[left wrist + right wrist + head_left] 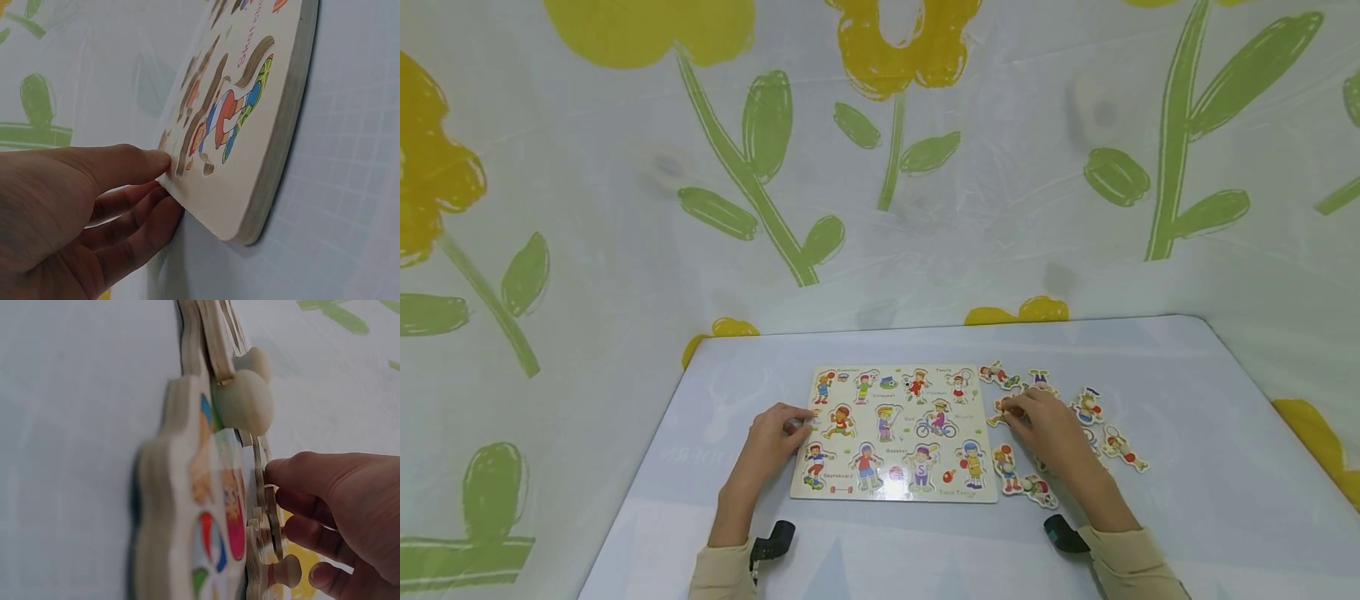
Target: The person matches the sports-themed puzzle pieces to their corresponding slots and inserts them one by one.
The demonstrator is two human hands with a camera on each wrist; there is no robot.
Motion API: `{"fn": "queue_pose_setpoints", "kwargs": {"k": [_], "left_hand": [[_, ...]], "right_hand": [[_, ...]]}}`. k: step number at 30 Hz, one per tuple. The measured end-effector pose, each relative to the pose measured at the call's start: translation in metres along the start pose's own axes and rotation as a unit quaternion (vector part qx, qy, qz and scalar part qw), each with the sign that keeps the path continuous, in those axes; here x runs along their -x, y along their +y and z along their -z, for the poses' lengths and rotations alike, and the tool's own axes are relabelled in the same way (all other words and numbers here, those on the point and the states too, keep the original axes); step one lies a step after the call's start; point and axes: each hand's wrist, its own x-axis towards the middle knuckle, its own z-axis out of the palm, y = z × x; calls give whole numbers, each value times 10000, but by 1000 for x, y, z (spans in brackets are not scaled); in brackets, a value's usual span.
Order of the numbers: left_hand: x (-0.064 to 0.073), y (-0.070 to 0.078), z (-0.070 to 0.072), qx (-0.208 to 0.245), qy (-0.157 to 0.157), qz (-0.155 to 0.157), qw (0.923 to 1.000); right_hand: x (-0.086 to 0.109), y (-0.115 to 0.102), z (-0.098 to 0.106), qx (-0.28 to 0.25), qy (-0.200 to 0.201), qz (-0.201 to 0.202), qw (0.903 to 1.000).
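Observation:
A wooden puzzle board [867,429] lies flat on the table, printed with sports figures in shaped recesses. My left hand [772,435] holds its left edge, the thumb on top and the other fingers curled at the side, near the skateboarder picture [234,112] in the left wrist view. Just right of the board, my right hand [1052,429] pinches a small figure-shaped puzzle piece [997,414]. In the right wrist view, thumb and fingers meet on a thin wooden edge beyond a nearer piece with a round knob [244,403]. The palm hides part of the pieces below it.
Several loose puzzle pieces lie around the right hand, among them a tennis figure [1123,448], one at the top [998,375] and one by the board's lower right corner [1006,468]. A flower-printed curtain [1000,208] stands behind the white table [880,550].

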Motion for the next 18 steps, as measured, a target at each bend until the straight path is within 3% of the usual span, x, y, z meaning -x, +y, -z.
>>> {"fn": "queue_pose_setpoints", "kwargs": {"k": [18], "left_hand": [[0,-1,-1,18,35,-48,10000]], "right_hand": [[2,-1,5,-91,-67,54,9999]]}}
